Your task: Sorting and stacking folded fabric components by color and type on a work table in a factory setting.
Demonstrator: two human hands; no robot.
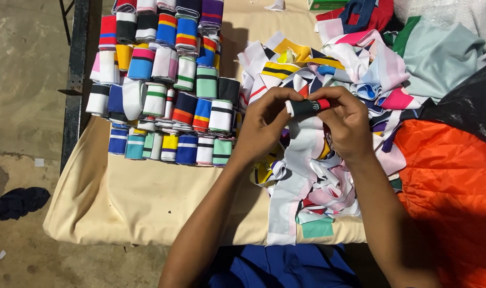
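Beige cloth (147, 197) covers the table, where many rolled bands (168, 85) are already stacked. A dark half-rolled strip (308, 106) is pinched between left hand (264, 128) and right hand (347, 125) above the loose strip pile (328, 176), which is judged still large.

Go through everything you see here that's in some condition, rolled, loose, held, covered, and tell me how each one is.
Fabric strip: rolled tight, pinched between both hands.
Left hand: closed on the roll's white end.
Right hand: closed on its red end.
Finished rolls: rolled, stacked in rows.
Loose strips: unrolled, tangled in a heap.
Table: covered with beige cloth.
Dark rag: crumpled on the floor.
Orange fabric: spread out, wrinkled.
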